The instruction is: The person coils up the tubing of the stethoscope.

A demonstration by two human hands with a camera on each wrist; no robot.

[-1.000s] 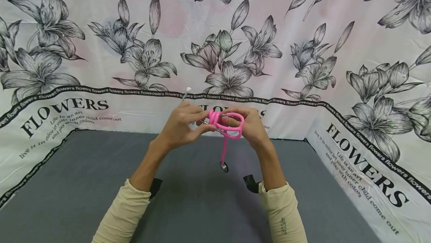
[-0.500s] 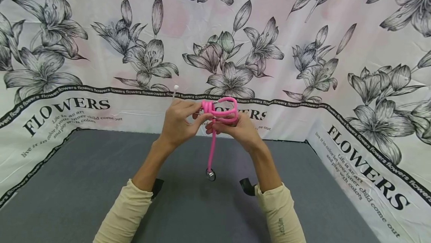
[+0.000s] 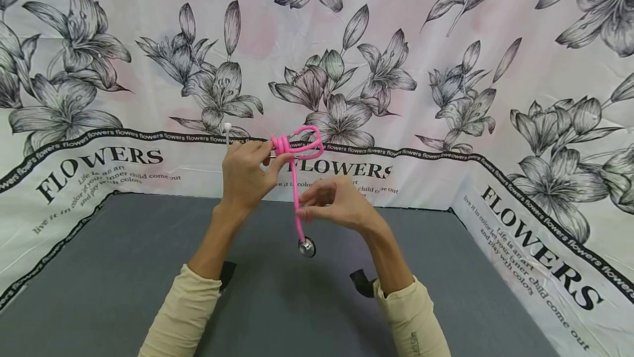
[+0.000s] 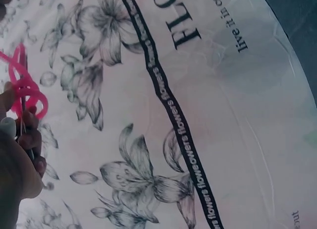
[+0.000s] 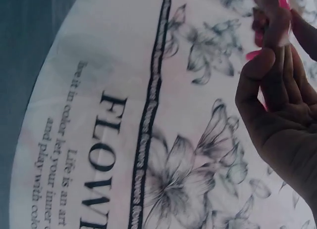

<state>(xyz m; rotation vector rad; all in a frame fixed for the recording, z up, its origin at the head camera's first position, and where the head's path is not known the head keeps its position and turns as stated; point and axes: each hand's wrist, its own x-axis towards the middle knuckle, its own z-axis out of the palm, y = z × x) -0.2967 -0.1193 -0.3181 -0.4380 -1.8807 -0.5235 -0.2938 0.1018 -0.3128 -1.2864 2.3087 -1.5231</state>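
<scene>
A pink stethoscope (image 3: pixel 314 142) is held up above the table. My left hand (image 3: pixel 245 172) grips its coiled tubing together with the metal ear tubes. A white eartip (image 3: pixel 227 126) sticks up behind that hand, and the left wrist view shows the looped tubing (image 4: pixel 32 97) beyond the fingers. One stretch of tubing (image 3: pixel 295 186) hangs down to the silver chestpiece (image 3: pixel 307 247). My right hand (image 3: pixel 342 203) has its curved fingertips and thumb at this hanging stretch, a little above the chestpiece. In the right wrist view its fingers partly cover the pink tubing.
A grey table (image 3: pixel 277 307) lies under the hands. White cloth with printed flowers (image 3: pixel 337 115) and lettering hangs behind and along the sides. Dark wrist mounts (image 3: pixel 362 283) jut inward at both cuffs.
My left hand has moved left with the coiled stethoscope. The right hand has come off the loops and lower, to the hanging tubing. The chestpiece has swung left.
</scene>
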